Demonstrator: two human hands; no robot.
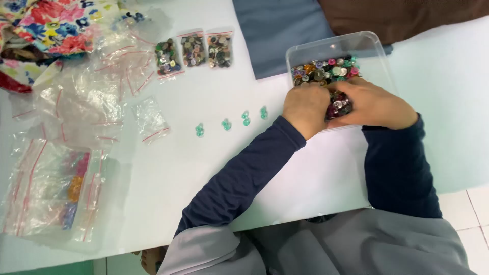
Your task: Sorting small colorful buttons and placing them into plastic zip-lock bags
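Both hands work inside a clear rectangular plastic tub (pixel 374 43) that sits on the white bench (pixel 214 153) at the far right. The tub holds a heap of mixed coloured buttons (pixel 326 69) in pink, teal, amber, silver and dark tones. The left hand (pixel 305 108) rests at the near left of the tub, fingers curled down into the buttons. The right hand (pixel 376 104) lies just beside it at the near right, fingers bent inward toward the left hand. The two hands are close together, almost touching, with a small clump of buttons between their fingertips; whether either hand actually pinches a button cannot be told. Both arms wear dark navy sleeves (pixel 244 173).

To the left of the tub, a row of four small teal button pairs (pixel 235 122) lies on the bench, spaced apart. Farther off, three small clear zip bags packed with dark mixed buttons (pixel 193 51) lie side by side. At the far left lies a spread of empty clear zip bags with red seal strips (pixel 97 97), and a larger bag with coloured pieces (pixel 66 188) lies nearer. Floral fabric (pixel 51 30) fills the far left corner.
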